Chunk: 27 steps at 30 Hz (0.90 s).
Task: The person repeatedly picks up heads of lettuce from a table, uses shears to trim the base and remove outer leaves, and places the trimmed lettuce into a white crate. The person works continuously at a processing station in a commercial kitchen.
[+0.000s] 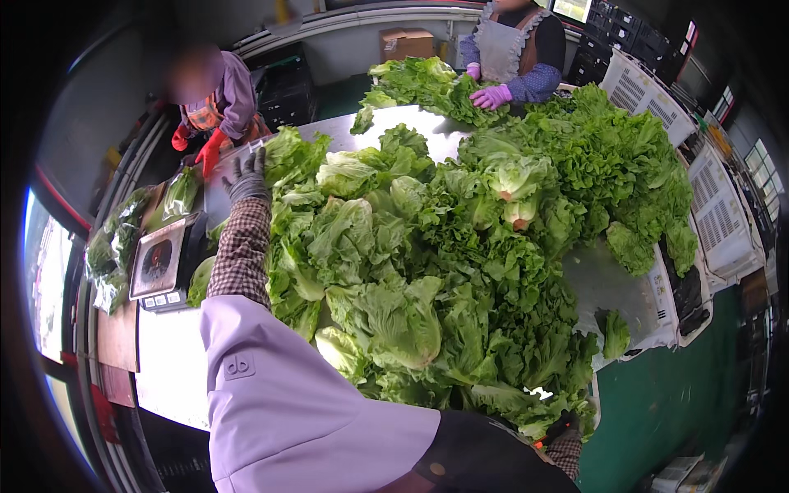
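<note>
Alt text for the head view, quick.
A big heap of green lettuce covers much of a table, the wearer's gray-gloved left hand stretched out along its left side, the dark-gloved right hand at its near right corner. Beyond, a red-gloved person and a purple-gloved person face the table.

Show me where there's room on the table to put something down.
Bare tabletop shows left of the purple sleeve, this side of the scale; another patch gleams between the lettuce pile and the farther lettuce heap. Lettuce crowds the middle.
</note>
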Available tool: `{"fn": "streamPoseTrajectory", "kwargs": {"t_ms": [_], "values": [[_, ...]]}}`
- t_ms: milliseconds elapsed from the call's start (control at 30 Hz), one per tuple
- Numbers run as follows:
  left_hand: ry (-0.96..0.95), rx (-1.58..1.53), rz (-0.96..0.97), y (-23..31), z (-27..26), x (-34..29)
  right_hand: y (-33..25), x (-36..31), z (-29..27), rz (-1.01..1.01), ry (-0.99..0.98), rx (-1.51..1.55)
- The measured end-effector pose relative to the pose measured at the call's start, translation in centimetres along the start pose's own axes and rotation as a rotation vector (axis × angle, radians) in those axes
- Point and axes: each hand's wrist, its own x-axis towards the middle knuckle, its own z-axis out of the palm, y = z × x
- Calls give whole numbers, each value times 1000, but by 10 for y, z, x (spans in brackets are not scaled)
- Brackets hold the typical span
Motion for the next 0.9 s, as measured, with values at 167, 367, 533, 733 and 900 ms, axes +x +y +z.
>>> {"fn": "streamPoseTrajectory", "kwargs": {"t_ms": [167, 367, 533, 733, 900], "values": [[-326, -88, -234, 20, 46, 27, 8, -4, -6, 17, 72, -21], [-380, -236, 11, 97, -8, -46, 14, -3, -12, 53, 65, -25], [-504, -53, 81, 161, -34, -130, 12, -8, -12, 56, 25, -42], [-437, -560, -131, 126, 1, -150, 17, -4, -19, 74, -31, -74], [-24, -1662, -333, 91, 39, -160, 22, -7, -10, 85, -68, -139]]}}
